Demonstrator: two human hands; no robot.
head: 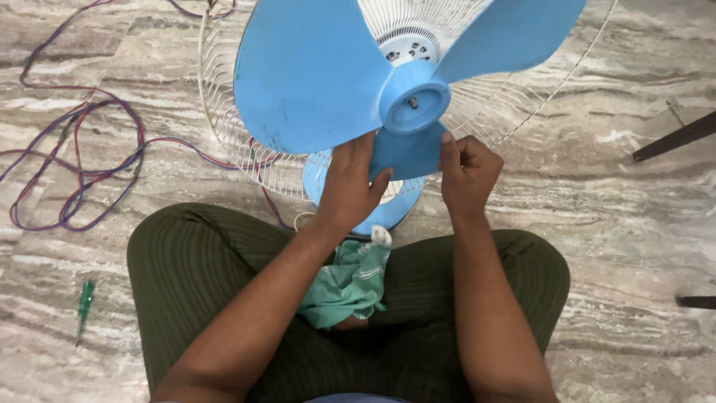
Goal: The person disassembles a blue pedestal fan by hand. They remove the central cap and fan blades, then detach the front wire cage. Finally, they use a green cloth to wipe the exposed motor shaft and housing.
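Observation:
A blue three-bladed fan blade (pixel 313 75) sits on its hub (pixel 414 98) in front of a white wire fan guard (pixel 224 127). My left hand (pixel 349 186) grips the lower blade (pixel 406 153) from its left side. My right hand (pixel 468 168) pinches that same blade's right edge with thumb and fingers. A crumpled green cloth (pixel 349 285) lies in my lap between my legs, just below the left wrist. The fan's round blue base (pixel 317 179) shows under the left hand.
I sit cross-legged in dark green trousers (pixel 194 261) on a marble floor. Tangled red and blue wires (pixel 82 164) lie at left. A green-handled screwdriver (pixel 84 302) lies at lower left. Dark furniture legs (pixel 675 138) stand at right.

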